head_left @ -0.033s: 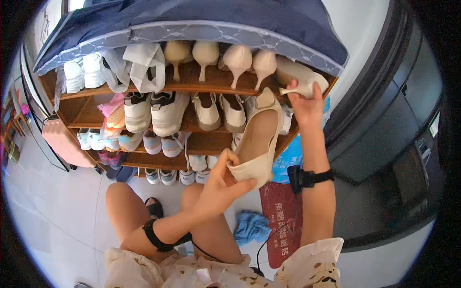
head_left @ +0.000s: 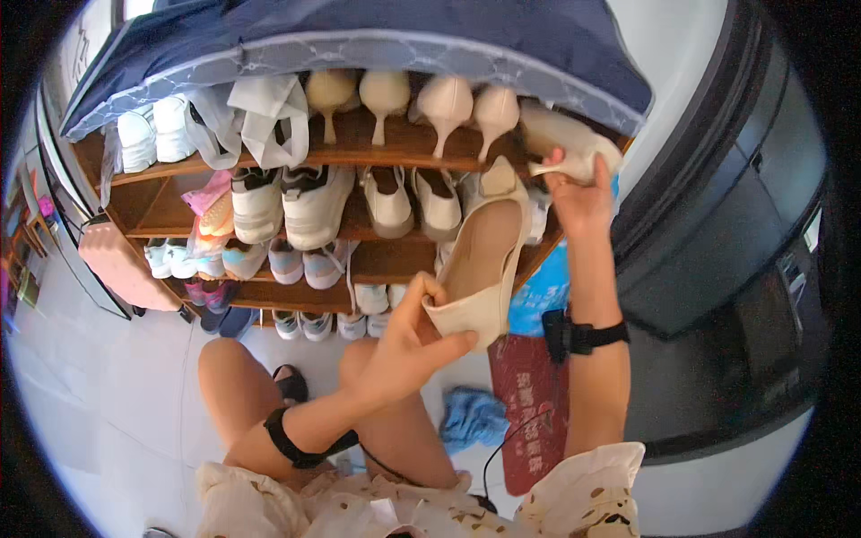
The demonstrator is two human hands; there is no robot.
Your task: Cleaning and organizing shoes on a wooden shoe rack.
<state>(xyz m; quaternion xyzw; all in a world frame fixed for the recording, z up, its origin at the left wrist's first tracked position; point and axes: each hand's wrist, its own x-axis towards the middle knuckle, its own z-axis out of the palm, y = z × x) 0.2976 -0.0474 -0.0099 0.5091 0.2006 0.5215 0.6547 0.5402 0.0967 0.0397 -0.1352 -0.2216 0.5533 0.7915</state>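
Note:
My left hand (head_left: 399,345) is closed on the back of a cream pump (head_left: 484,251), thumb outside and fingers curled over the rim. The pump's opening and beige insole face up, its pointed toe is tilted away toward the shelves, and its heel is hidden. At the right end of the top shelf, my right hand (head_left: 581,206) is wrapped round the back of a cream high-heeled shoe (head_left: 587,143). That shoe lies tilted, its thin heel pointing left and its front part reaching into the shelf. Beside it stand pale pink high heels (head_left: 446,100) with their backs toward me.
The wooden shoe rack (head_left: 395,156) holds several white and pale shoes under a raised blue cover (head_left: 386,22). A blue cloth (head_left: 473,419) and a red mat (head_left: 529,421) lie on the floor. A pink case (head_left: 121,260) stands left, a dark cabinet (head_left: 708,260) right.
The view has shifted slightly. My right hand and the high-heeled shoe sit a touch farther right; both hands keep their hold.

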